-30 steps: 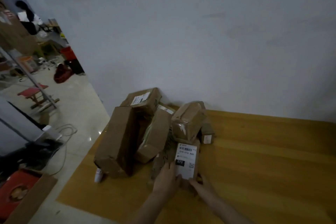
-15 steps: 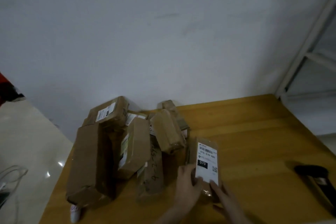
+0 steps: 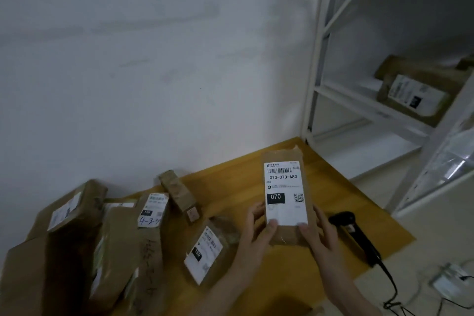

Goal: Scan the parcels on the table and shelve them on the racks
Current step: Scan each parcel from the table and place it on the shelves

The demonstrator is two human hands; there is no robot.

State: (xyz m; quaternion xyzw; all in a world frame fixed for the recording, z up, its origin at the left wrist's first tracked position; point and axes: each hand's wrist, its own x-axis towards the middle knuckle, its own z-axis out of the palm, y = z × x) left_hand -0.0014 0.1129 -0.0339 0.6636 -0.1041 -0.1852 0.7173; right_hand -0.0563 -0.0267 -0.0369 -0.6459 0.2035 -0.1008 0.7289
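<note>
Both hands hold a small brown parcel (image 3: 284, 197) above the table (image 3: 333, 187): the left hand (image 3: 252, 228) and right hand (image 3: 319, 232) grip its lower edges, thumbs pressed on the label, which faces up, likely for scanning. The scanner (image 3: 355, 235) lies just right of the right hand; more parcels (image 3: 107, 233) are piled left.

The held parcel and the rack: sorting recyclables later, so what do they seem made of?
Held parcel: apparently brown corrugated cardboard, matte, with a frayed top edge and a white paper label. Rack: probably white-painted metal, judging by its thin, smooth struts.
</note>
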